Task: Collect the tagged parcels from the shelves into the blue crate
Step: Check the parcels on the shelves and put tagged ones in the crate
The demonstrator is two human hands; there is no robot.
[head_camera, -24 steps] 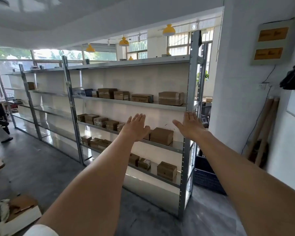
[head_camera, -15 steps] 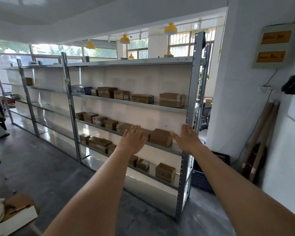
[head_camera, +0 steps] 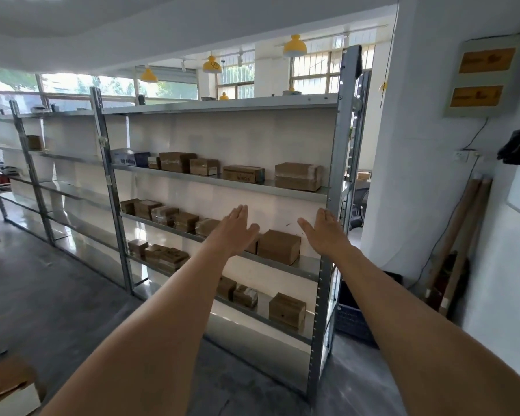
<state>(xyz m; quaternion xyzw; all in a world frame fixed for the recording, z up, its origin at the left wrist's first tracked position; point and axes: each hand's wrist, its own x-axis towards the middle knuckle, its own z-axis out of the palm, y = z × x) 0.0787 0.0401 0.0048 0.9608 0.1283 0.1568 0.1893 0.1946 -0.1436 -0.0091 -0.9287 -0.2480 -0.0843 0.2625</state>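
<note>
Both arms reach out toward the metal shelving unit (head_camera: pixel 341 163), and the left hand (head_camera: pixel 233 229) and right hand (head_camera: pixel 324 232) are flat and wide, fingers straight, holding nothing. They sit either side of a cardboard parcel (head_camera: pixel 278 246) on the middle shelf at the right end of the rack, probably so the palms can close on its two sides and lift it clear; whether it carries a tag cannot be told from here. More brown parcels line the upper shelf (head_camera: pixel 297 175), the left part of the middle shelf and the lower shelf (head_camera: pixel 287 310), spaced apart in rows. The blue crate (head_camera: pixel 353 322) stands on the floor just right of the rack's near post, partly hidden behind it, close enough that a lifted parcel would only need a short swing right and down. The floor (head_camera: pixel 57 295) is dull grey concrete, the shelves are bare galvanised steel with white backing, and a white wall (head_camera: pixel 427 175) rises on the right. Yellow pendant lamps (head_camera: pixel 294 46) hang before barred windows at the far side.
</note>
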